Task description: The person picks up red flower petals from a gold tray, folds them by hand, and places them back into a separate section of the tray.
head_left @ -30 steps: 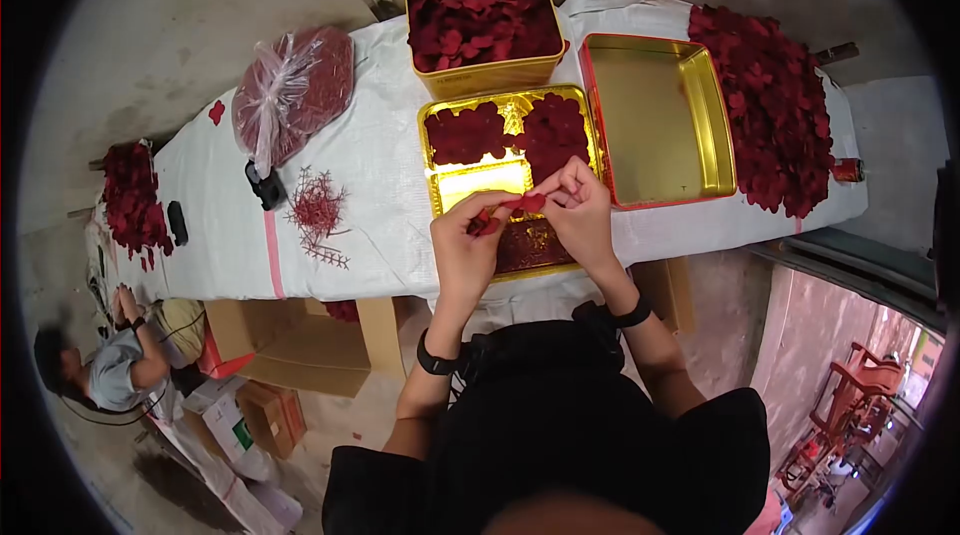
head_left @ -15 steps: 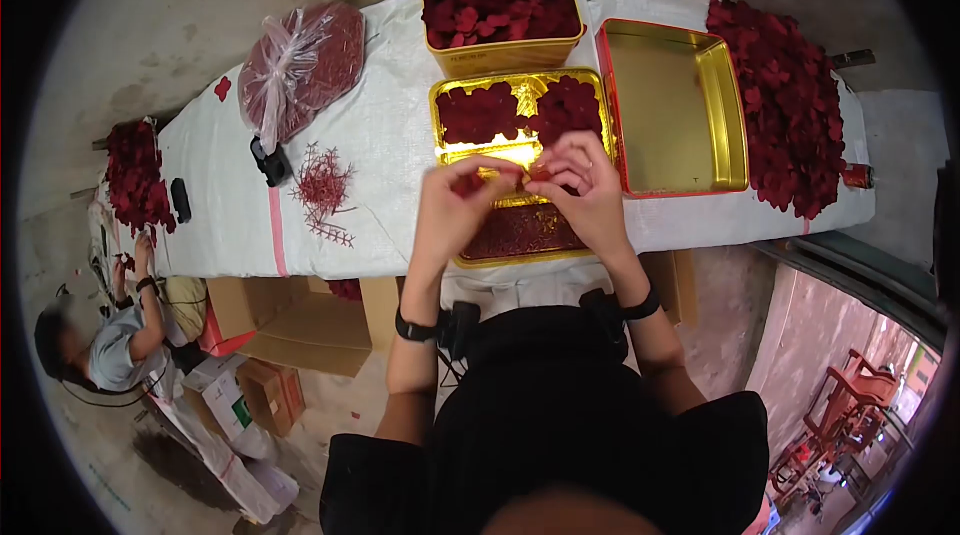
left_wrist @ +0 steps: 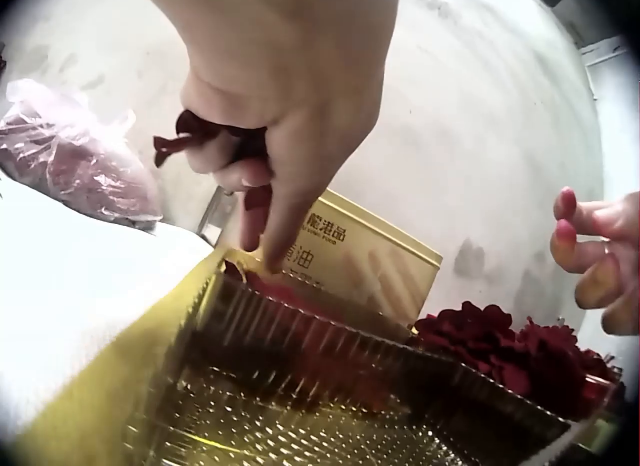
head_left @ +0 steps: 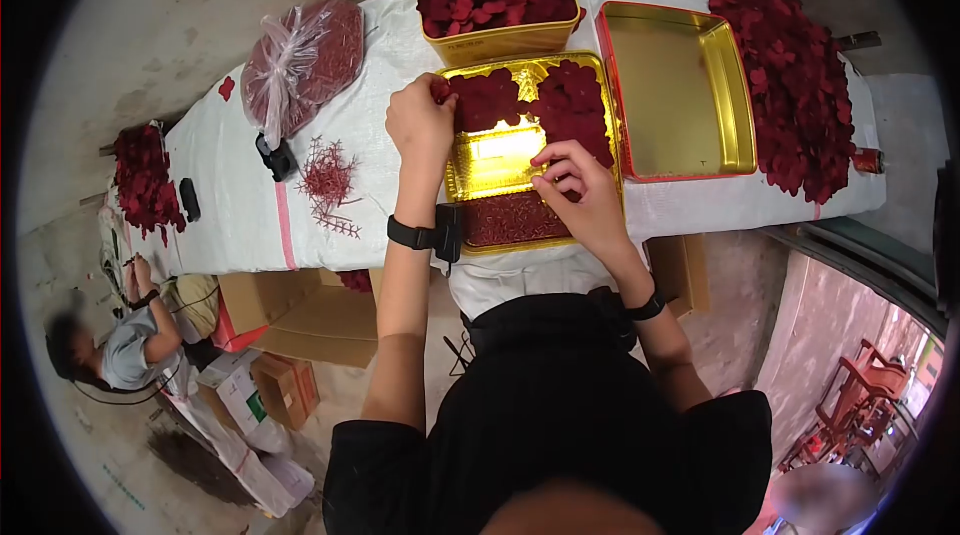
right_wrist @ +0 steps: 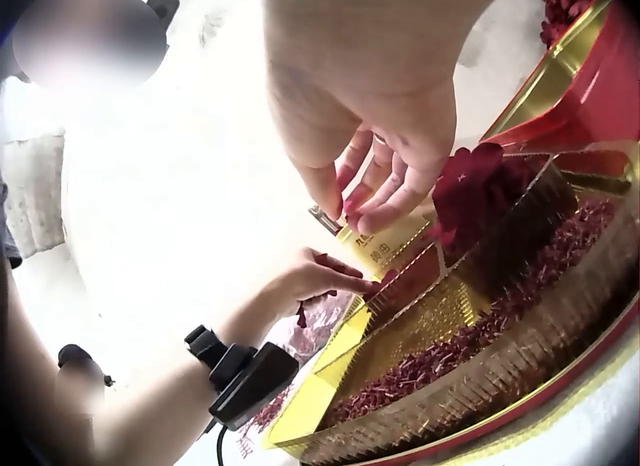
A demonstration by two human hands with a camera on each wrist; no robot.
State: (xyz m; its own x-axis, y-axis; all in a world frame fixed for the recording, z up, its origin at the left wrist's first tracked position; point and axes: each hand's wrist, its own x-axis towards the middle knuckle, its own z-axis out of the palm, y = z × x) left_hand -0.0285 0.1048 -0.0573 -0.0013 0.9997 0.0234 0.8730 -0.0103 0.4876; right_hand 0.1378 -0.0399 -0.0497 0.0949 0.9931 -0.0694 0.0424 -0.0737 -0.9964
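A gold tray with compartments (head_left: 495, 163) lies in front of me. Dark red flower pieces fill its far left (head_left: 487, 103) and right (head_left: 575, 110) compartments, short dark red bits (head_left: 505, 222) the near one. At the far left corner, my left hand (head_left: 420, 123) keeps dark red petals (left_wrist: 185, 141) in its curled fingers. Its index finger points down onto red petals (left_wrist: 290, 291) at the compartment's edge. Above the tray's right side hangs my right hand (head_left: 585, 197), fingers loosely bent with nothing between them, near the bare gold compartment.
Behind the tray stands a square gold tin (head_left: 500, 43) heaped with red flowers. A red-rimmed tin (head_left: 680, 95) sits to its right, beside a flower pile (head_left: 790, 85). Leftward are a tied plastic bag (head_left: 305, 70) and red twigs (head_left: 325, 175). Another person (head_left: 135, 335) works at far left.
Both hands were together over the tray, fingering a small red piece. They have parted: the left moved to the far left corner, the right stayed over the tray's right side with nothing held.
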